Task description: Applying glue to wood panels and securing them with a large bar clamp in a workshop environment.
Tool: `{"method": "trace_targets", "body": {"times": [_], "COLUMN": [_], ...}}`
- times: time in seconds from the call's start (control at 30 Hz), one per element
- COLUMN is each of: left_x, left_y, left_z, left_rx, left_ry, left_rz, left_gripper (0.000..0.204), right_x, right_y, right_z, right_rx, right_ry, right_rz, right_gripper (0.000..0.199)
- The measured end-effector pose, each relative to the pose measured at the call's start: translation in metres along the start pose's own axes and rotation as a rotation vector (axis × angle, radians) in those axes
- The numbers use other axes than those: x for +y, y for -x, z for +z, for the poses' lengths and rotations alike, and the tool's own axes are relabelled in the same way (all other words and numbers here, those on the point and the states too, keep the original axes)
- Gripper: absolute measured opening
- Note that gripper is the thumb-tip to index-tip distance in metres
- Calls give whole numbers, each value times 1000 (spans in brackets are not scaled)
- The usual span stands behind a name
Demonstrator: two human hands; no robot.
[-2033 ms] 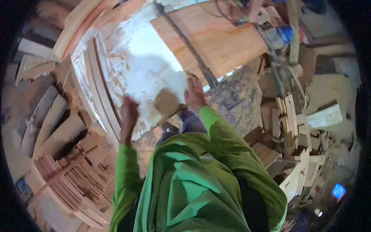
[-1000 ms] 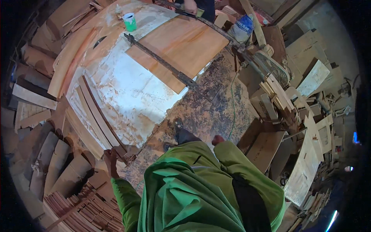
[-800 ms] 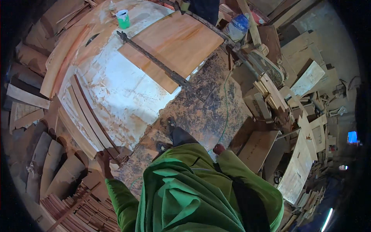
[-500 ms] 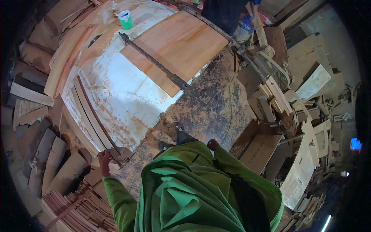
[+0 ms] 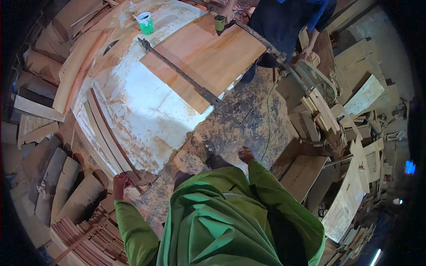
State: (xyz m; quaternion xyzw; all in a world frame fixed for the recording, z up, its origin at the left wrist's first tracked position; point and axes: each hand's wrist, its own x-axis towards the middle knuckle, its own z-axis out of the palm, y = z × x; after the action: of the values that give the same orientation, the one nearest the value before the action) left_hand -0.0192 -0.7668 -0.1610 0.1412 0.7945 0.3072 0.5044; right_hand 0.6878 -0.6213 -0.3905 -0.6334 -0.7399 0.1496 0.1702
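My left hand (image 5: 120, 182) is closed at the table's near left corner, by the near ends of several long curved wooden strips (image 5: 106, 131). Whether a strip end is in its fingers is hidden. My right hand (image 5: 245, 154) hangs over the floor in a loose fist, apart from the table, with nothing seen in it. A reddish-brown wooden board (image 5: 195, 57) lies across the far right of the white-topped table (image 5: 151, 111). A long metal bar clamp (image 5: 177, 72) lies over that board.
A co-worker's hand (image 5: 229, 9) holds a yellow-green power tool (image 5: 219, 24) at the board's far edge. A green-and-white bucket (image 5: 145, 24) and a dark saw blade (image 5: 110, 47) sit on the table. A green cable (image 5: 268, 119) crosses the stained floor; wood offcuts (image 5: 326, 111) are piled at right.
The co-worker has come further into view at the far edge, with the power tool on the board. My right hand has risen slightly forward; my left hand stays by the strip ends.
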Motion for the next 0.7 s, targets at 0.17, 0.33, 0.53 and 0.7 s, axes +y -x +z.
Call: {"method": "trace_targets", "body": {"times": [0.17,0.33,0.53,0.7], "left_x": [10,13,-15,-11], "left_y": [21,30,6,6], "left_z": [-4,-9,-24,-12], "left_rx": [45,-45,-103,-170], "left_ry": [-208,-64,6,-48], "left_rz": [120,212,203,182], "left_gripper": [23,25,24,21], "right_x": [13,1,-114,-160], "right_y": [79,177,216,235], "right_z": [12,50,24,-3], "right_rx": [-734,-769,-668,-741], "right_ry": [413,-370,-64,-176], "right_rz": [-177,859,345,472], "right_gripper": [15,11,17,20]}}
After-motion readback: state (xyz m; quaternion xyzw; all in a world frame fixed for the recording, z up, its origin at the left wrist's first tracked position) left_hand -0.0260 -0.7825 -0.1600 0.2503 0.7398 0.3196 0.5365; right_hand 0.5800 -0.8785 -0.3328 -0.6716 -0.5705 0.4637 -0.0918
